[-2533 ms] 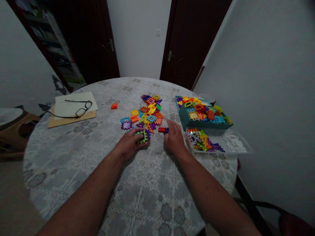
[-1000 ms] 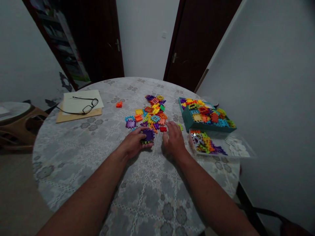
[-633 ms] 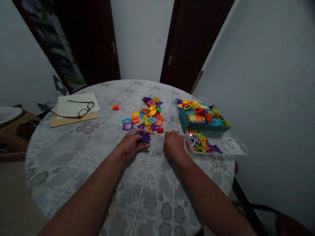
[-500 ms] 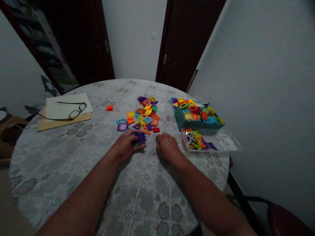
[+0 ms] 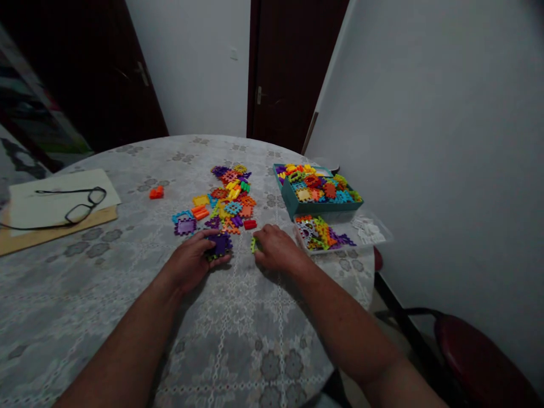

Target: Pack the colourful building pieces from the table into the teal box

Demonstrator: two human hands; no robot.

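Observation:
My left hand (image 5: 194, 259) is closed on a purple square block with toothed edges (image 5: 221, 244), low over the table. Some yellow-green shows along that block's lower edge. To the right, my right hand (image 5: 275, 248) pinches a small yellow-green piece (image 5: 254, 245), mostly covered by the fingers. Just beyond both hands lies a loose pile of colourful interlocking plastic pieces (image 5: 233, 208). A red connector piece (image 5: 250, 224) rests at the pile's near right side, close to my right fingertips. A light purple square frame (image 5: 185, 226) lies at its left.
On the right stand a teal box (image 5: 327, 207) full of pieces and a clear plastic tray (image 5: 304, 243) with more. An orange piece (image 5: 156, 192) lies apart at the left. Eyeglasses (image 5: 80, 211) rest on papers (image 5: 55, 182) at the far left of the cloth-covered table (image 5: 221, 317).
The camera view has turned to the right, so everything sits further left. A yellow-green piece now shows at my right fingertips. My left hand keeps hold of the purple block.

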